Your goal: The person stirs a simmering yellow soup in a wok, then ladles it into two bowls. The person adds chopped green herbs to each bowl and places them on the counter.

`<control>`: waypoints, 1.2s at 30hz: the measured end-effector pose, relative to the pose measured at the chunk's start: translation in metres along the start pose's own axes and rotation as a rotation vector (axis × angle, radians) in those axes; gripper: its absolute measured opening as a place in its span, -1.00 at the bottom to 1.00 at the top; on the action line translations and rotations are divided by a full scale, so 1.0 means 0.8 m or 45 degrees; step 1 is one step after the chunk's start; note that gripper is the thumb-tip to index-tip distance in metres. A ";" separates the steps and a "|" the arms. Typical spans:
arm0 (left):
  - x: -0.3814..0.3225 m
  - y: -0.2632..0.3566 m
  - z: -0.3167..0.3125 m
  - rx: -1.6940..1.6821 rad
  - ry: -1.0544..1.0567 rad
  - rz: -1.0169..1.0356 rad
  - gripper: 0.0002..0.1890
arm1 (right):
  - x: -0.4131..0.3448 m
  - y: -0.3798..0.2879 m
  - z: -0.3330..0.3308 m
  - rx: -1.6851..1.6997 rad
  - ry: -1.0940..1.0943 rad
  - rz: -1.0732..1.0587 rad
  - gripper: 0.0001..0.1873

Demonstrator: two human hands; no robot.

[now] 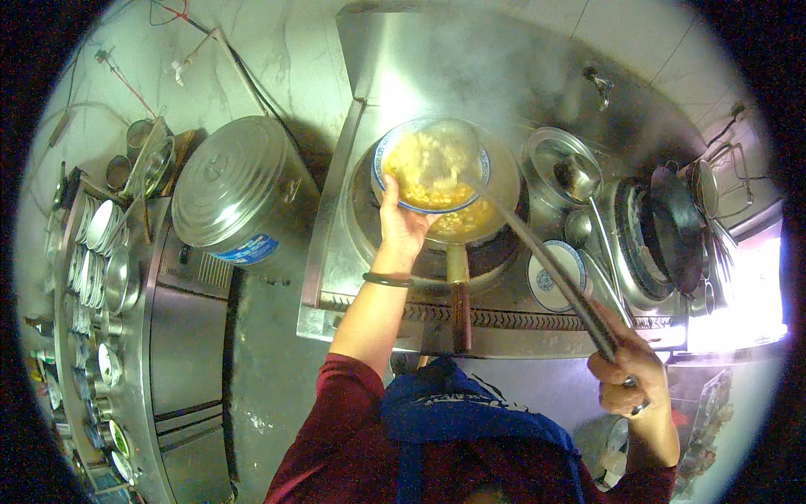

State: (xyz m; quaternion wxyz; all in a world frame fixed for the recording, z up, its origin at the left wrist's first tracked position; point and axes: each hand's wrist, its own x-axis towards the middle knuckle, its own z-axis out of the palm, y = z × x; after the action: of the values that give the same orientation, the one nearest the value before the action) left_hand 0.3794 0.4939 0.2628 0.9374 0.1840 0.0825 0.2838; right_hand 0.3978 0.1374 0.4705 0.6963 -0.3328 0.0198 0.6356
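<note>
My left hand [405,220] holds a white bowl with a blue patterned rim [376,165] over a wok [511,170]. Yellow, soupy food [412,157] with pale pieces fills much of the bowl. In my right hand [630,372] is the long metal handle [554,258] of a ladle, whose blurred head [450,148] is over the bowl. More of the yellow food [466,217] lies in the wok below. The wok's handle, with a brown grip [461,315], points towards me. Steam rises behind the bowl and hides part of the wok's far side.
Right of the wok stand a metal basin [541,145] with a ladle [576,176] in it, and a patterned white dish [554,283]. Farther right is a dark wok [677,227]. A large lidded metal pot [233,183] stands left. Stacked dishes [94,277] line the left counter [148,340].
</note>
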 end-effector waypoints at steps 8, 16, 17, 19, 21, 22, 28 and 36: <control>-0.013 0.003 -0.026 -0.002 -0.003 -0.049 -0.22 | -0.007 0.033 -0.012 -1.564 0.400 -0.073 -0.21; -0.040 0.013 -0.041 0.000 -0.036 -0.088 -0.20 | -0.014 0.078 -0.060 -1.240 0.418 -0.308 -0.22; -0.043 0.018 -0.043 -0.002 -0.034 -0.090 -0.19 | -0.009 0.077 -0.060 -1.176 0.379 -0.354 -0.22; -0.047 0.024 -0.039 -0.009 -0.037 -0.109 -0.19 | 0.001 0.062 -0.063 -1.043 0.317 -0.452 -0.23; -0.057 0.041 -0.033 0.035 -0.018 -0.067 -0.21 | 0.017 0.032 -0.060 -1.093 0.378 -0.400 -0.24; -0.062 0.044 -0.028 0.040 -0.013 -0.070 -0.21 | 0.018 0.020 -0.064 -1.202 0.456 -0.349 -0.25; -0.101 0.060 -0.029 0.210 0.142 0.049 -0.23 | 0.041 -0.022 -0.119 -1.648 0.560 -0.047 -0.29; -0.137 0.064 -0.037 0.248 0.268 0.229 -0.22 | 0.060 -0.050 -0.135 -0.661 0.369 0.121 -0.30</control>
State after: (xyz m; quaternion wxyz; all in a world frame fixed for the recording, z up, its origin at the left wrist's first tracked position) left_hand 0.2560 0.4804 0.2611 0.8722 0.2500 0.1906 0.3748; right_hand 0.4856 0.1279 0.3826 0.5475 -0.5857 -0.0285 0.5970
